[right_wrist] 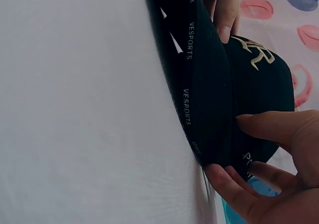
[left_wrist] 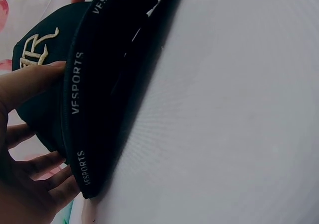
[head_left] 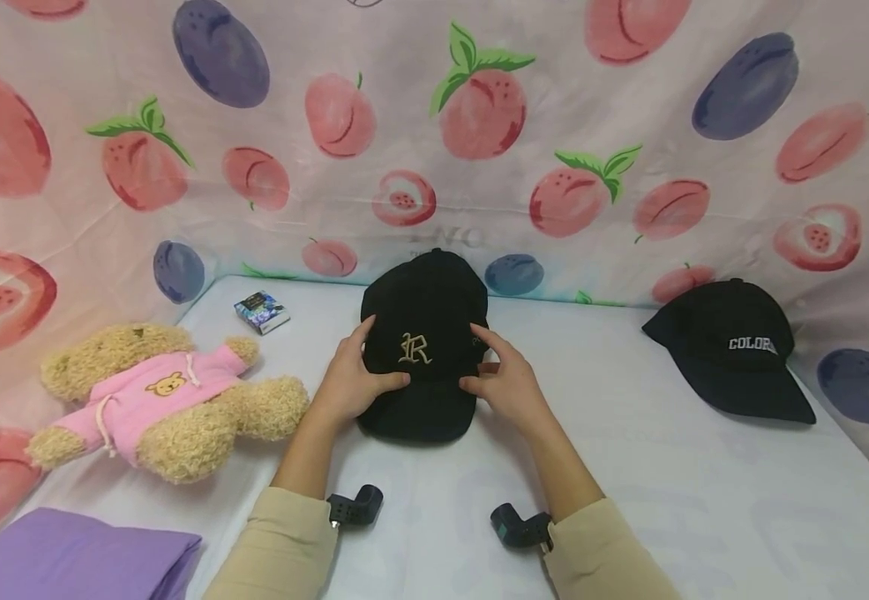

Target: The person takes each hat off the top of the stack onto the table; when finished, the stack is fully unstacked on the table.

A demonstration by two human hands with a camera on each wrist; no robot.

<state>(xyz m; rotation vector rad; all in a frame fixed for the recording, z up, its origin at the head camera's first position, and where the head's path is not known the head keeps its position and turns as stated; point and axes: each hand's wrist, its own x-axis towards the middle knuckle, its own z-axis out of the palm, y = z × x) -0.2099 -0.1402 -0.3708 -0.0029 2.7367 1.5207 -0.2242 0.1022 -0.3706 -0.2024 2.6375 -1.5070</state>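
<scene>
Head view: the left hand [head_left: 347, 375] and right hand [head_left: 512, 379] grip a black baseball cap with a gold gothic "R" [head_left: 434, 296] from opposite sides, each partly curled, thumb at the front near the brim [head_left: 419, 417] and fingers at the side. The cap sits directly between the hands, touching both, crown up and brim towards the person; whether it bears on the white table [head_left: 614, 508] I cannot tell. To handle it well, light, even pressure from both hands seems best, since the crown looks soft enough to dent; thumbs near the firmer seam above the brim should stop it twisting. Just beside the left forearm lies a teddy bear in a pink hoodie [head_left: 172, 400], with a small patterned box [head_left: 262, 312] behind it. Well apart, to the right, rests a black "COLOR" cap [head_left: 726, 358].
</scene>
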